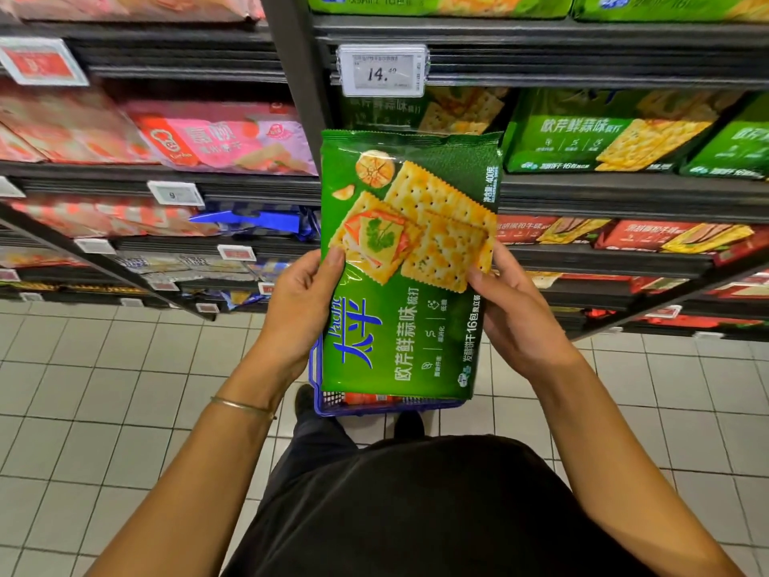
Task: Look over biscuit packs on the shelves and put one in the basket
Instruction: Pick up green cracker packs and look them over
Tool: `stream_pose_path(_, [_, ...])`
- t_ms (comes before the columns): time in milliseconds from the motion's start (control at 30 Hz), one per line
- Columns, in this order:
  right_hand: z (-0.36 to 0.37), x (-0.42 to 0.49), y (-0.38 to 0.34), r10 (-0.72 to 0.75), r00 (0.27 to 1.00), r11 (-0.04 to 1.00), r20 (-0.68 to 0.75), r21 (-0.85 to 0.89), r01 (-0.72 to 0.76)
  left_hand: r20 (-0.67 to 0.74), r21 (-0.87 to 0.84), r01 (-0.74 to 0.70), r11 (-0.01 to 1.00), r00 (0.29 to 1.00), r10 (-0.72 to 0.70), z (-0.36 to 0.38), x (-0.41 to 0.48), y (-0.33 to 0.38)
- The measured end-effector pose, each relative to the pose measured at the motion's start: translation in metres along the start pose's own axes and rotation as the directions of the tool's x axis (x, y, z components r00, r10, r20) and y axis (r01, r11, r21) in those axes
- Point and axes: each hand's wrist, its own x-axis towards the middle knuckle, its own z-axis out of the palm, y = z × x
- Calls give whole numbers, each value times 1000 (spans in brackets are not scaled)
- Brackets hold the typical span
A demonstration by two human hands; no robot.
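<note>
While our left hand and right hand pinch the green biscuit pack by its side edges, held upright between them, we judge the slick film could slip on the way down and miss the blue basket just below our hands.

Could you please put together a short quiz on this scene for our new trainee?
1. True or false: the left hand and the right hand both hold the green biscuit pack.
2. Where is the blue basket? A on a shelf; B below the pack; C above the pack.
3. Fill in: the thin bracelet sits on the ___ wrist.
Key: 1 true; 2 B; 3 left.
</note>
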Motion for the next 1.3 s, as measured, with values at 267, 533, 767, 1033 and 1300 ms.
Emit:
stream_pose_path(267, [1, 2, 11, 72, 994, 997, -80, -6, -72, 63, 92, -61, 994, 996, 56, 12, -6, 19])
stream_pose_path(533, [3, 9, 17, 238, 965, 944, -108, 259, -204, 236, -197, 25, 980, 972, 22, 24, -13, 36])
stream_pose_path(767, [24, 12, 28, 333, 943, 933, -22, 150, -326, 231, -277, 332, 902, 934, -273, 32, -7, 37])
stream_pose_path(1033, [29, 10, 24, 254, 952, 959, -172, -83, -271, 240, -535, 313, 785, 947, -215, 36, -9, 30])
stream_pose_path(1300, [56, 4, 0, 286, 958, 954, 3, -92, -285, 201, -322, 195, 926, 970, -135, 43, -18, 35])
